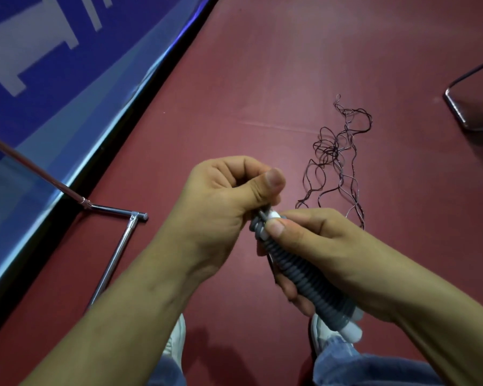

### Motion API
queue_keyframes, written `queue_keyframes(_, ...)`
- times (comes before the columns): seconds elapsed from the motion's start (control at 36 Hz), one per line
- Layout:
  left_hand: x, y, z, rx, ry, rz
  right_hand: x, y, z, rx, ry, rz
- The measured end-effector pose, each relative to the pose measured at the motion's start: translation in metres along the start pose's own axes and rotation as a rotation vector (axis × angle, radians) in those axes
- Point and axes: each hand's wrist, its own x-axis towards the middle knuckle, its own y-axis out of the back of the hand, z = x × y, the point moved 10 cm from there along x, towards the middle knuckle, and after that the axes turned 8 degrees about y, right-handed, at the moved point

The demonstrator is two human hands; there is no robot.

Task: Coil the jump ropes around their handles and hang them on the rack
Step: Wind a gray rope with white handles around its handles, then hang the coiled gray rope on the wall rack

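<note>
A grey jump rope (307,277) is wound in tight turns around its white handles, whose tips show at both ends of the bundle. My right hand (324,246) grips the coiled bundle, thumb pressed near its upper end. My left hand (234,193) pinches the rope's end at the top of the bundle, fingers curled. A tangle of thin dark ropes (335,160) lies loose on the red floor beyond my hands. The chrome rack's base tubes (115,246) stand at the left.
A blue banner (53,79) with white lettering runs along the left side. A dark metal frame (463,107) sits at the right edge of the red floor (262,79). My white shoes (176,341) and jeans are below the hands.
</note>
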Motion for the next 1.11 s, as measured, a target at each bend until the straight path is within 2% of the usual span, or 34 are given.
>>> queue_keyframes(0.14, 0.003, 0.001, -0.018, -0.280, 0.145, 0.123, 0.005, 0.000, -0.001, 0.040, 0.016, 0.037)
queue_keyframes(0.22, 0.005, 0.004, -0.020, -0.276, 0.137, 0.143, 0.007, 0.001, 0.000, 0.053, 0.017, 0.063)
queue_keyframes(0.39, 0.008, 0.013, 0.008, -0.020, -0.009, 0.119, 0.011, 0.007, -0.005, -0.038, 0.089, 0.247)
queue_keyframes(0.56, -0.009, 0.029, 0.045, 0.268, -0.141, 0.185, 0.017, -0.005, -0.029, -0.150, 0.187, 0.295)
queue_keyframes(0.75, -0.061, 0.057, 0.112, 0.565, -0.232, 0.272, 0.025, -0.058, -0.073, -0.228, 0.289, 0.259)
queue_keyframes(0.83, -0.095, 0.074, 0.155, 0.777, -0.293, 0.355, 0.031, -0.093, -0.099, -0.308, 0.357, 0.247)
queue_keyframes(0.94, -0.141, 0.101, 0.209, 1.014, -0.392, 0.525, 0.040, -0.144, -0.135, -0.284, 0.413, 0.204)
queue_keyframes(1.03, -0.177, 0.122, 0.244, 1.075, -0.409, 0.618, 0.043, -0.191, -0.162, -0.191, 0.435, 0.118)
queue_keyframes(1.11, -0.218, 0.153, 0.280, 0.982, -0.395, 0.715, 0.047, -0.241, -0.193, -0.130, 0.492, 0.052)
